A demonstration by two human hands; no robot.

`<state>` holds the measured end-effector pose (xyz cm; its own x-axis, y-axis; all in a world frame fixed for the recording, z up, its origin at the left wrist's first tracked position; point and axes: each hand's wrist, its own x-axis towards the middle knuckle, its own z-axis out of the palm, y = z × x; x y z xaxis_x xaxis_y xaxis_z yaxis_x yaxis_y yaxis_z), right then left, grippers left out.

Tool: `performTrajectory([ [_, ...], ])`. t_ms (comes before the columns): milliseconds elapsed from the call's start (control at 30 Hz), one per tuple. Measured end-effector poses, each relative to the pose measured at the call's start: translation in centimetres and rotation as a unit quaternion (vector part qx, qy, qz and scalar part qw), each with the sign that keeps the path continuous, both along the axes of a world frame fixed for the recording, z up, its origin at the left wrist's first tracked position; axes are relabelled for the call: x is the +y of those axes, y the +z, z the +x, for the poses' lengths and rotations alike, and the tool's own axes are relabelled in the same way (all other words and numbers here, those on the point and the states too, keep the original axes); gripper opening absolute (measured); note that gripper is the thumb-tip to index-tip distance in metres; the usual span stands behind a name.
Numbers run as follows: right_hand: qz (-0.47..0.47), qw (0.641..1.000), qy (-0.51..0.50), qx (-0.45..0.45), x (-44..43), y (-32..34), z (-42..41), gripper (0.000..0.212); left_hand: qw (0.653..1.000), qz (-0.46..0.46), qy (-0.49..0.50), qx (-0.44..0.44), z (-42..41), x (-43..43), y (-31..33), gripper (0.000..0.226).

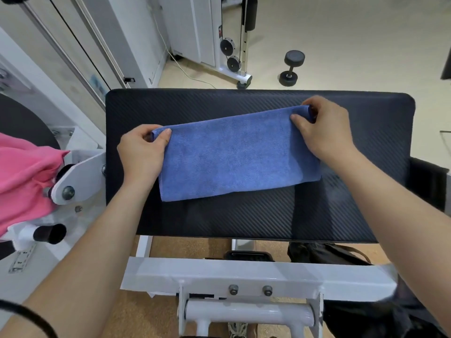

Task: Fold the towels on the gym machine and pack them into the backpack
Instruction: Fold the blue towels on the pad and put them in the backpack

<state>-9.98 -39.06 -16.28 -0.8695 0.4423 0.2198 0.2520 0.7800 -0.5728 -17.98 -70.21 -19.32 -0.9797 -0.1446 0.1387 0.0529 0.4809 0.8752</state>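
Meanwhile, a blue towel (238, 152), folded into a long band, lay slightly slanted on the black pad (366, 132) of the gym machine. The left hand (141, 154) pinched its far left corner between thumb and fingers, and the right hand (322, 128) pinched the far right corner. A pink towel (24, 176) hung on the machine at the left, and a dark backpack (327, 253) sat on the floor under the pad.

A blue towel (238, 152) lies folded on the black pad (366, 113). The left hand (142, 152) pinches its far left corner, and the right hand (322, 128) pinches the far right one. A pink towel (24, 176) hangs at the left, a dumbbell (291, 67) stands on the floor beyond, and a dark bag (324, 253) sits below the pad.
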Motion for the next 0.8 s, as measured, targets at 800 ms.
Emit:
performTrajectory([
  [800,0.116,0.971,0.188,0.096,-8.3,5.2,-7.6,0.044,0.952,0.026,-0.113,-0.284,12.6,0.4,-2.7,0.009],
])
